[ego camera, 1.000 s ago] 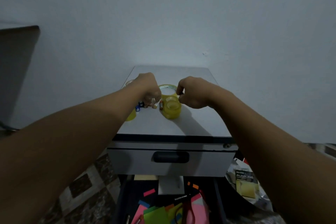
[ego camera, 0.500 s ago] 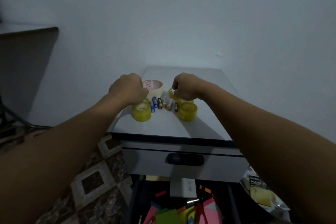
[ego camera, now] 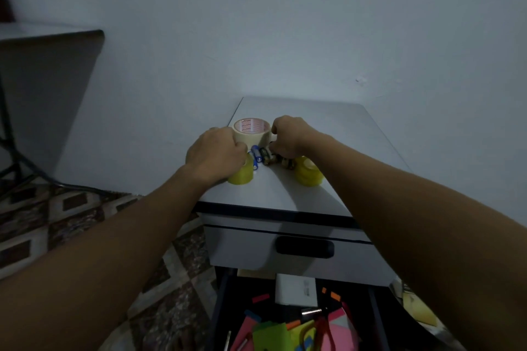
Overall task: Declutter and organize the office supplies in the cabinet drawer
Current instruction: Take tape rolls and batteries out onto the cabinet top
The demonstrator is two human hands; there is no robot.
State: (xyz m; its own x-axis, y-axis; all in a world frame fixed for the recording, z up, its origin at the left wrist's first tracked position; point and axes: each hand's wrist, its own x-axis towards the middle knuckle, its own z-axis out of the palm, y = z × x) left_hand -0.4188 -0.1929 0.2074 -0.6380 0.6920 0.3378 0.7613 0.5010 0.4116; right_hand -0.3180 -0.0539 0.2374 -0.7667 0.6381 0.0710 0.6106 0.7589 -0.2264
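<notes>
**Inspector:** Start nearest. What is in the open drawer (ego camera: 225, 310)?

**Clerk:** It is pulled out at the bottom edge. Loose coloured paper notes (ego camera: 271, 336) in pink, green, yellow and orange lie in a jumble, with a white box (ego camera: 295, 289) at the far end. Above it is a shut drawer front (ego camera: 242, 245) with a dark handle (ego camera: 304, 246).

**Inspector:** And on the cabinet top (ego camera: 336, 128)?

**Clerk:** Two small yellow tape rolls stand upright, the left roll (ego camera: 242, 177) and the right roll (ego camera: 309, 172). Between them is a row of batteries (ego camera: 258, 155), some blue and some dark with gold. Just behind is a wide beige tape roll (ego camera: 252, 129) lying flat, with red print inside its core.

**Inspector:** The hands?

**Clerk:** The left hand (ego camera: 216, 151) is curled, knuckles up, over the left roll and beside the blue batteries. The right hand (ego camera: 291, 137) is curled against the beige roll, fingers down among the dark batteries. The fingertips are hidden, so I cannot tell whether either hand grasps anything.
</notes>
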